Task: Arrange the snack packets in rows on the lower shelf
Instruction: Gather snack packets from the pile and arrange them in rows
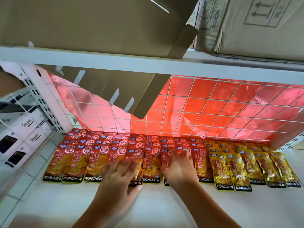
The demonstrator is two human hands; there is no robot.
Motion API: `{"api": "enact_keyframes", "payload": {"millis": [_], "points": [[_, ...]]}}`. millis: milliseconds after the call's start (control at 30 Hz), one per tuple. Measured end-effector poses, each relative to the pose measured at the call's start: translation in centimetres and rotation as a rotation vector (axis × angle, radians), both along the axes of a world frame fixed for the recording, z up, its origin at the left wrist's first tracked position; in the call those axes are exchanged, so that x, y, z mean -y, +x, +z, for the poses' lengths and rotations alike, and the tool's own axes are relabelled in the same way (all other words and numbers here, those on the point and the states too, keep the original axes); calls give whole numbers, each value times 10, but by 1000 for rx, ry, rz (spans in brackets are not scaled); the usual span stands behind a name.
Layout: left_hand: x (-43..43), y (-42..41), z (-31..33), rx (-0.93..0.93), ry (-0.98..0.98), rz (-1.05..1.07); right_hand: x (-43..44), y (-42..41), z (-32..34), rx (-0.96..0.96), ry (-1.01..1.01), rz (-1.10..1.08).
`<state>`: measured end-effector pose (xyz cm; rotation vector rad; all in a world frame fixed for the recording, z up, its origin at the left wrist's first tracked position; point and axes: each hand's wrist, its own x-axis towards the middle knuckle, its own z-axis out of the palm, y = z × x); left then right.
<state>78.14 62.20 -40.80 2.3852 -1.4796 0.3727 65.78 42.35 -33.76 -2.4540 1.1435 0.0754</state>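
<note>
Red snack packets [74, 162] lie in overlapping rows on the white lower shelf [164, 206], from the left to past the middle. Yellow snack packets [238, 171] fill the rows on the right. My left hand [118, 176] lies flat with spread fingers on the red packets near the middle, its thumb at the front edge of one packet. My right hand [179, 168] presses with straight, spread fingers on the red packets just right of it. Neither hand holds a packet.
A white wire grid [213, 112] backs the shelf, with red plastic film behind it. A cardboard flap [115, 89] hangs down from the upper shelf [98, 60]. Cardboard boxes [255, 25] sit above. White boxes [24, 134] stand in the left bay.
</note>
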Motion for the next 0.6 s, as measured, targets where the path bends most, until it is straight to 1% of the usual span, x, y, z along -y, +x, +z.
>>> {"api": "enact_keyframes", "payload": {"millis": [433,533,600], "points": [[8,6,-2,-20,-11,40,-4,6,4,-27,-21,-2],[4,5,0,-34,-18,18,-4,5,5,-45,-11,5],[-4,5,0,-44,10,-8,-4,4,5,-49,-9,10]]}}
